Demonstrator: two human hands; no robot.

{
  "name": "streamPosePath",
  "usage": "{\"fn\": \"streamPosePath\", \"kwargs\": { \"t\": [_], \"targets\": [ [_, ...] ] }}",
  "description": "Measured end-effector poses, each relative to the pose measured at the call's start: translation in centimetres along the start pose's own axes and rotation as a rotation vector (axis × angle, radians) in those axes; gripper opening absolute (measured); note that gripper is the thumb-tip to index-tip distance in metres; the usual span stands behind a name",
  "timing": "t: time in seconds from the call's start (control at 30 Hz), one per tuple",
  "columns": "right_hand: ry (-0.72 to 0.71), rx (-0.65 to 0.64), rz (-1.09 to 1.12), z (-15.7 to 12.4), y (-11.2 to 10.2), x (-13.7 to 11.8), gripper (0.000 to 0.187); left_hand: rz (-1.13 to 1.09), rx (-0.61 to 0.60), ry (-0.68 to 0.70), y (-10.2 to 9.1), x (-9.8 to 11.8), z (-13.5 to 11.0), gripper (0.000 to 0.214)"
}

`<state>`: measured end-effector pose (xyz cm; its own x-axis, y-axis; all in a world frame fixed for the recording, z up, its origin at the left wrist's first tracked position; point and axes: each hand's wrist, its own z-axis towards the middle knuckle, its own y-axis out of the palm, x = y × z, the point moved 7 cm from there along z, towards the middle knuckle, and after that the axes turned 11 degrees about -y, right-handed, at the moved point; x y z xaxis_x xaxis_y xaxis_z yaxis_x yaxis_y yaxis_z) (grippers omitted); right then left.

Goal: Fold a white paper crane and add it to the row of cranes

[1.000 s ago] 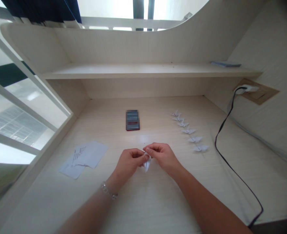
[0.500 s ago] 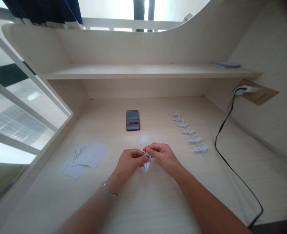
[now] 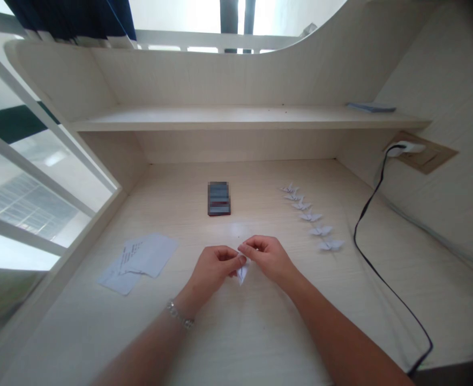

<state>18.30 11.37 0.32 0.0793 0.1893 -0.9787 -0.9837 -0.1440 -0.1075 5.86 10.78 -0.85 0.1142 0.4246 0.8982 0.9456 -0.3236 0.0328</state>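
Both hands meet over the middle of the pale wooden desk [image 3: 260,332]. My left hand [image 3: 214,268], with a bracelet on its wrist, and my right hand [image 3: 266,256] each pinch the same small folded white paper piece [image 3: 242,273], which hangs between the fingertips just above the desk. Its lower point shows below the fingers; the upper part is hidden by them. A row of several finished white paper cranes [image 3: 310,217] lies to the right.
A small dark box [image 3: 219,198] lies behind the hands. Loose white paper sheets [image 3: 142,260] sit at the left. A black cable [image 3: 375,268] runs from a wall plug [image 3: 407,147] across the right side. A shelf [image 3: 240,115] spans the back.
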Motion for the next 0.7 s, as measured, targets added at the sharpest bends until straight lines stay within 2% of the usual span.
{"fn": "streamPosePath", "kwargs": {
  "t": [0.1, 0.27, 0.47, 0.7],
  "targets": [
    [0.000, 0.023, 0.020, 0.0, 0.1, 0.3, 0.025, -0.002, 0.035, 0.033, -0.3, 0.3, -0.1, 0.023],
    [0.087, -0.006, 0.163, -0.3, 0.8, 0.9, 0.026, -0.086, 0.086, 0.075, -1.0, 0.3, 0.1, 0.023],
    [0.057, 0.049, 0.159, -0.3, 0.5, 0.1, 0.019, -0.263, -0.008, 0.087, -0.9, 0.4, 0.0, 0.024],
    [0.057, 0.068, 0.123, -0.3, 0.2, -0.1, 0.018, -0.200, 0.034, 0.091, -0.9, 0.6, -0.1, 0.023]
  ]
}}
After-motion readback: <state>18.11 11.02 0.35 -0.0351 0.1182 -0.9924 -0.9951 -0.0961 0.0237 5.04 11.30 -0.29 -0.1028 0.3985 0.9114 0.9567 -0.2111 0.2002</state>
